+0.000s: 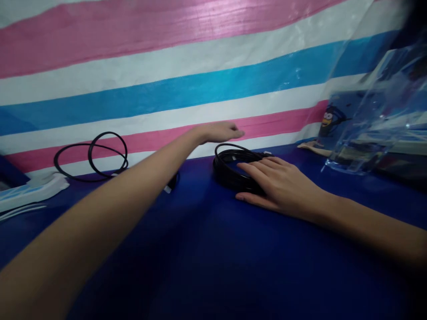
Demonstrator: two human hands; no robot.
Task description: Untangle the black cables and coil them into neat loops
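A coil of black cable lies on the dark blue tabletop, with one loop standing up from it. My right hand is over the right side of this coil, its fingers across the top and the thumb along the near side, gripping it. Above and behind the coil, my left hand hangs in the air before the striped sheet. Its fingers point right and look apart with nothing visible in them; they are slightly blurred. Partly behind my left forearm, a black cable end with a light plug rests on the table.
At the left, another black cable stands in loose loops beside a white and blue object. A clear plastic bag and a blue item with a cartoon figure are at the right. A striped sheet backs the table.
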